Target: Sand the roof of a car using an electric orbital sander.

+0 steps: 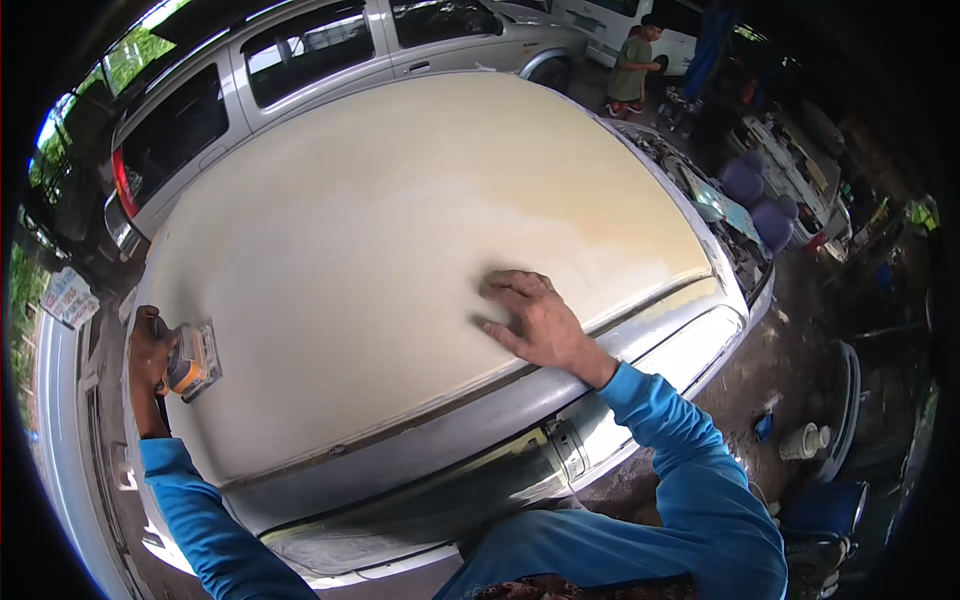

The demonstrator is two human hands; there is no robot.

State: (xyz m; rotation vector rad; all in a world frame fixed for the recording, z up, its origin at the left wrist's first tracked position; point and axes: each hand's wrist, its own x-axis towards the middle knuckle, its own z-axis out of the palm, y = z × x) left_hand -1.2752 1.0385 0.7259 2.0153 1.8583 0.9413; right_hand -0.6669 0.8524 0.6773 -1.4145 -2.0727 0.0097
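A car roof (420,200) coated in cream and pale yellow, powdery-looking, fills the middle of the head view. At its near left edge my left hand (150,355) grips an orange power sander (188,358) whose square base sits on the roof. My right hand (535,320) is over the right part of the roof near the side rail, fingers bent and apart with nothing in them, fingertips on or just above the surface. Below the roof's near edge are a bare grey strip and a dark side window (400,500).
A silver vehicle (240,120) stands beyond the roof. A person in green (630,75) is at the back right, near purple rounded objects (760,200) and stripped body parts. White containers (800,445) and a blue drum (825,510) are on the floor at right; another vehicle (60,380) lines the left.
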